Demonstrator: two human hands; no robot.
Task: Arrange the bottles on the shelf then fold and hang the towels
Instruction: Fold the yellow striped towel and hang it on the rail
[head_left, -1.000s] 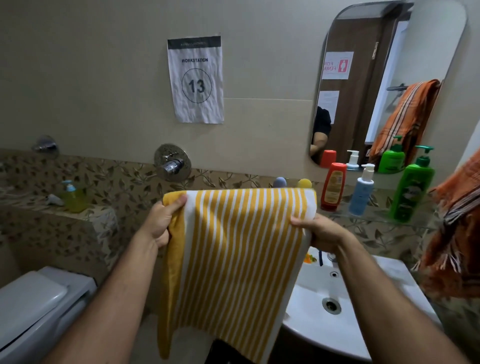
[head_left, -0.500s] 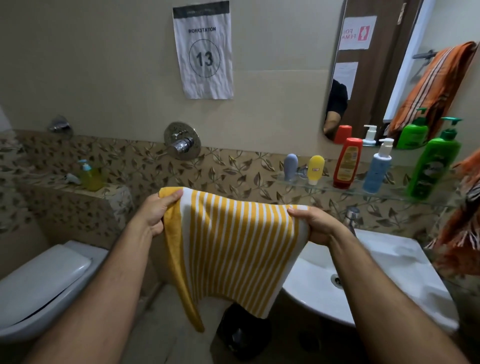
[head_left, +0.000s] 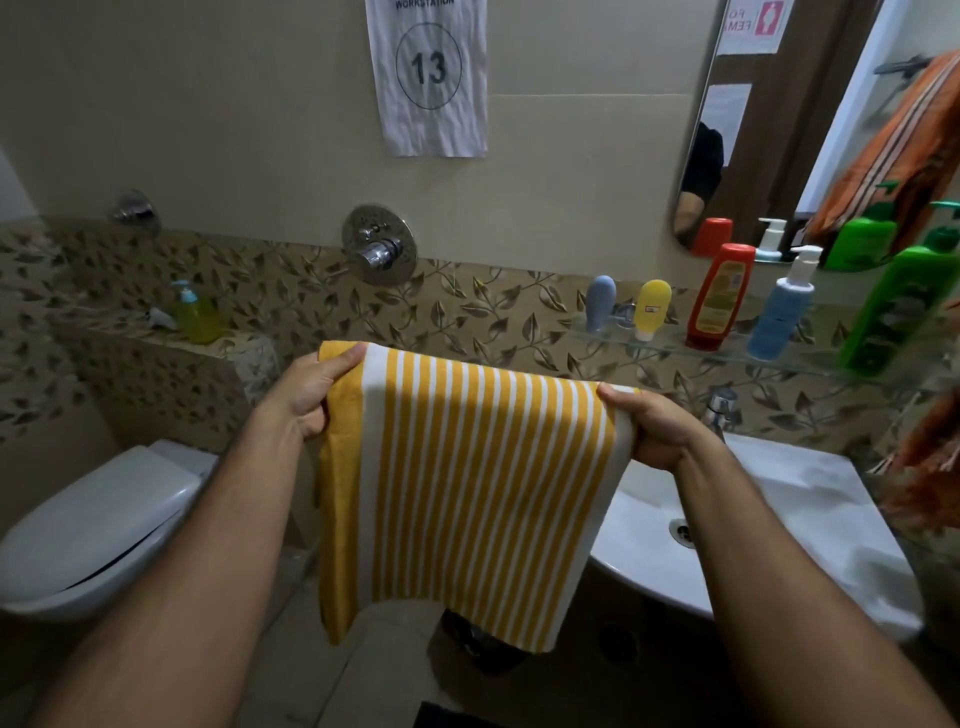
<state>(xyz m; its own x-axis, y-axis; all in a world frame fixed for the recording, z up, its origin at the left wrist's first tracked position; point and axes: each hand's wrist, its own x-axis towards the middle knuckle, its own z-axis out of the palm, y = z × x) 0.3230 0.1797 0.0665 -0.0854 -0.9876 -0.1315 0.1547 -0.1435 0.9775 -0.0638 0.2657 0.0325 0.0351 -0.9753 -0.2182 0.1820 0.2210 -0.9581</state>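
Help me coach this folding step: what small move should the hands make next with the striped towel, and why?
Probably bring the left hand across to the right hand, halving the yellow striped towel. Each hand pinches a top corner, and the towel hangs flat, spread wide between them.

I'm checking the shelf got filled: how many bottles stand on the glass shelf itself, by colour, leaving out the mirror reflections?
Grey-blue: 1
Yellow: 1
Red: 1
Light blue pump: 1
Green pump: 1
Total: 5 on the glass shelf
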